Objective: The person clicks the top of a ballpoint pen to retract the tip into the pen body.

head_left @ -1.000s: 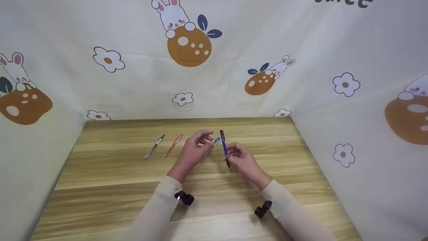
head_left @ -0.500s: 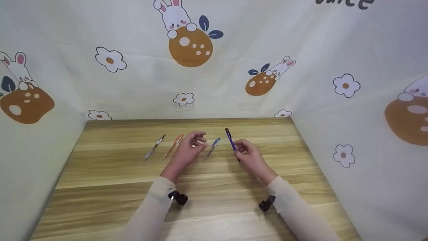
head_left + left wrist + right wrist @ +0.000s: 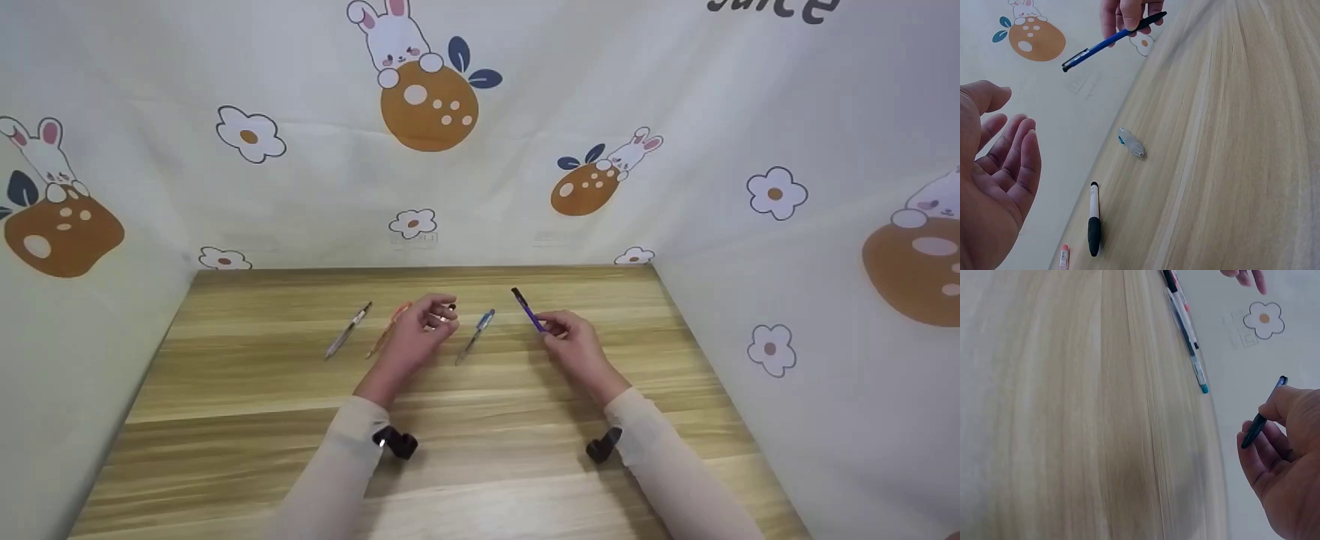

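My right hand [image 3: 579, 341] pinches a blue-purple pen with black ends [image 3: 529, 311] between thumb and fingers, above the table. In the left wrist view that blue pen [image 3: 1107, 42] slants with its clip end toward my left hand. My left hand [image 3: 421, 324] hovers with loosely bent fingers and holds nothing; its palm [image 3: 996, 180] shows bare. A clear pen with a blue clip end [image 3: 477, 336] lies between the hands. A white pen with a black grip [image 3: 1094, 219] rests on the table, mostly covered by my left hand in the head view.
An orange pen [image 3: 384, 337], partly behind my left hand, and a grey-white pen [image 3: 349, 330] lie slanted at left on the wood-grain table [image 3: 480, 465]. A pale cloth [image 3: 322, 172] printed with rabbits and flowers stands around the back and sides.
My left hand has drawn left, off the clear pen, which now lies fully in sight. My right hand has moved right with the blue pen, which tilts further to the left.
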`<act>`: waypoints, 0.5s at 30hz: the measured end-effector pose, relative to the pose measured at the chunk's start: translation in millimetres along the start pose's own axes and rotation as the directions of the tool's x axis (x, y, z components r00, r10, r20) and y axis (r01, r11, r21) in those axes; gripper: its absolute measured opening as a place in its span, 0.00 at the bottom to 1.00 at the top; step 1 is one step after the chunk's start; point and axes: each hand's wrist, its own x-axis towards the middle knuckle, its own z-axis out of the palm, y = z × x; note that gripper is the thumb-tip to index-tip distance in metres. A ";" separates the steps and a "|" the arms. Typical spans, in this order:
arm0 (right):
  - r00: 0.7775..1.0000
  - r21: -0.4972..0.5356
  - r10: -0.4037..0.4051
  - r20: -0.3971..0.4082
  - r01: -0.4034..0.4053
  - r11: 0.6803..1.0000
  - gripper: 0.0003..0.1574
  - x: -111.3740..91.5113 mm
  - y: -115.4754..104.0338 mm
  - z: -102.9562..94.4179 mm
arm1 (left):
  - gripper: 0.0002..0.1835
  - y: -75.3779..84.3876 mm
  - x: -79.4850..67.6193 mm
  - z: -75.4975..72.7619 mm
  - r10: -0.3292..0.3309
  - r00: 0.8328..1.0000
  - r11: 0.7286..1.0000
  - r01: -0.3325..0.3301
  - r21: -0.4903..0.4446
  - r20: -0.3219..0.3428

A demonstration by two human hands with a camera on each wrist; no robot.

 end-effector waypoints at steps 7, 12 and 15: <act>1.000 -0.032 0.003 0.024 -0.002 0.999 0.23 9.3 15.5 -4.0 | 0.20 -2.6 -2.4 -2.5 -0.011 1.000 1.000 0.011 -0.015 0.018; 0.999 -0.066 -0.002 0.035 0.004 0.998 0.23 13.5 22.7 -4.7 | 0.21 -2.7 -2.2 -3.6 -0.029 0.999 1.000 0.029 -0.007 0.021; 0.999 -0.083 0.002 0.041 0.001 0.997 0.23 14.5 25.1 -5.4 | 0.21 -2.9 -2.0 -3.8 -0.039 0.999 0.999 0.039 -0.015 0.020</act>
